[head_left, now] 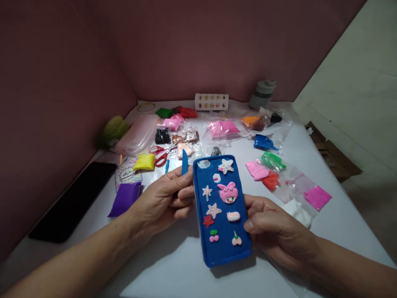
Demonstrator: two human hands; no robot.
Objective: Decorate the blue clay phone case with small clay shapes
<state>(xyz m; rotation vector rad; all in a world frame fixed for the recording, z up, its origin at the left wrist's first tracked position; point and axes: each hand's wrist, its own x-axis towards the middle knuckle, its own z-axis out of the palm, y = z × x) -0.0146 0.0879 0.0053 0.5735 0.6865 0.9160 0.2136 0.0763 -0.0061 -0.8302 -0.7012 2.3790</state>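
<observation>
A blue clay-covered phone case is held above the white table between both hands. Small clay shapes decorate it: white and red stars, a pink character head, cherries. My left hand grips its left edge, and a blue plastic modelling tool sticks up from between the same fingers. My right hand holds the right edge, thumb on the rim.
Several bags of coloured clay lie across the table: yellow, purple, pink, blue, green, magenta. Red scissors lie left of centre. A black phone rests at left. A grey bottle stands at back.
</observation>
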